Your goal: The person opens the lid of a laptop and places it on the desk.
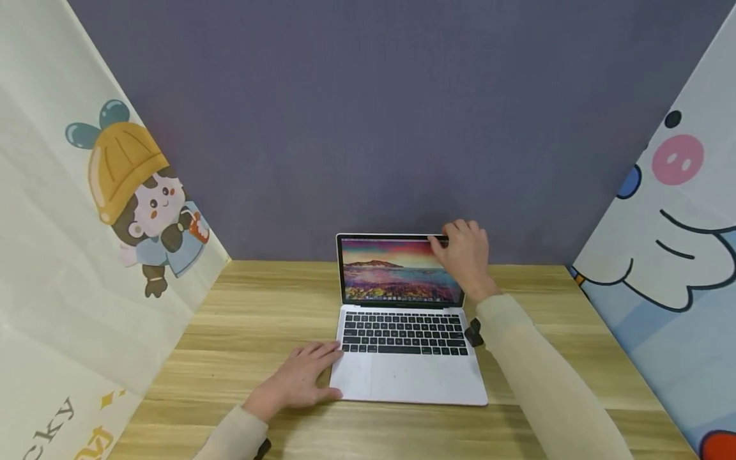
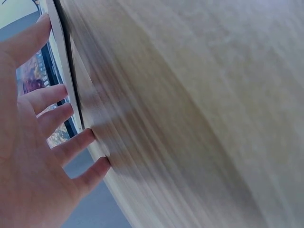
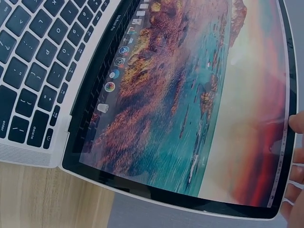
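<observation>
A silver laptop (image 1: 409,377) stands opened on the wooden table, its screen (image 1: 397,268) lit with a seaside picture. At the upper right corner of the lid, my right hand (image 1: 464,252) grips the edge, thumb on the front and fingers behind; the right wrist view shows the thumb (image 3: 297,122) at the bezel. My left hand (image 1: 301,377) lies at the left side of the base, its fingers spread and touching the edge. In the left wrist view those fingers (image 2: 54,118) are extended along the laptop's side.
The wooden table (image 1: 259,306) extends on both sides of the laptop. Behind it rises a dark grey-blue panel (image 1: 368,115). Printed cartoon sheets stand as walls at the left (image 1: 46,223) and right (image 1: 661,268).
</observation>
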Motion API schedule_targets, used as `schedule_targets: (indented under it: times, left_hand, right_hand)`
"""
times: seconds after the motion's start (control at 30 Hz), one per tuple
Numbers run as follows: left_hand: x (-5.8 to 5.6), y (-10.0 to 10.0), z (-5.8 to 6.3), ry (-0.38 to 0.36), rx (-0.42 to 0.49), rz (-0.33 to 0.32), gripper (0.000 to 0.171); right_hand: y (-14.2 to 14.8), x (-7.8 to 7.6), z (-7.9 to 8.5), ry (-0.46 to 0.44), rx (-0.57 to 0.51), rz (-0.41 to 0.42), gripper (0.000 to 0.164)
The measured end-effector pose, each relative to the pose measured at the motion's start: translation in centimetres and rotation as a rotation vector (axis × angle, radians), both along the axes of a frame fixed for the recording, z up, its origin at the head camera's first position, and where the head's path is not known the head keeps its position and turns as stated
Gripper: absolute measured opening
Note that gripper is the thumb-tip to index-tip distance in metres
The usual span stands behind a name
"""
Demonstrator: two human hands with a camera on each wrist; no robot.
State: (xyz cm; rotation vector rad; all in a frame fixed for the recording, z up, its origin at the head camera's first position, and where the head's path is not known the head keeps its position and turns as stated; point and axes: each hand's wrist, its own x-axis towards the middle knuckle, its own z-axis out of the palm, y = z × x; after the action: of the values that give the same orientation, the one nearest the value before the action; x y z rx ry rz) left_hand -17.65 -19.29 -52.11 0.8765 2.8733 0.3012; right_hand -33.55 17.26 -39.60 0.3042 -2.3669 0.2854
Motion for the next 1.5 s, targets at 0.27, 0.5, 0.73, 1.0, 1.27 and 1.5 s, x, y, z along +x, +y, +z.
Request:
schedule_targets:
  times: [0.27, 0.5, 0.73, 1.0, 1.27, 1.5]
  left_hand:
    - [0.0, 0.2, 0.2, 0.009, 0.004, -0.002, 0.086]
    - [0.0, 0.3, 0.2, 0.003, 0.015, -0.004, 0.085]
    - [0.0, 0.3, 0.0, 0.002, 0.020, -0.007, 0.085]
    - [0.1, 0.2, 0.0, -0.001, 0.025, -0.002, 0.085]
    - [0.1, 0.2, 0.2, -0.012, 0.017, 0.002, 0.085]
    - [0.2, 0.3, 0.7, -0.034, 0.017, 0.014, 0.084]
  right_hand:
    - [0.0, -0.7, 0.1, 0.025, -0.020, -0.005, 0.039]
    - [0.0, -1.1, 0.0, 0.019, -0.041, -0.013, 0.038]
    - [0.0, -1.4, -0.1, -0.036, -0.013, -0.029, 0.036]
    - [0.2, -1.3, -0.1, -0.179, -0.019, 0.014, 0.037]
    - [0.6, -0.9, 1.0, -0.360, 0.059, 0.034, 0.043]
    - [1.0, 0.2, 1.7, -0.407, 0.100, 0.098, 0.049]
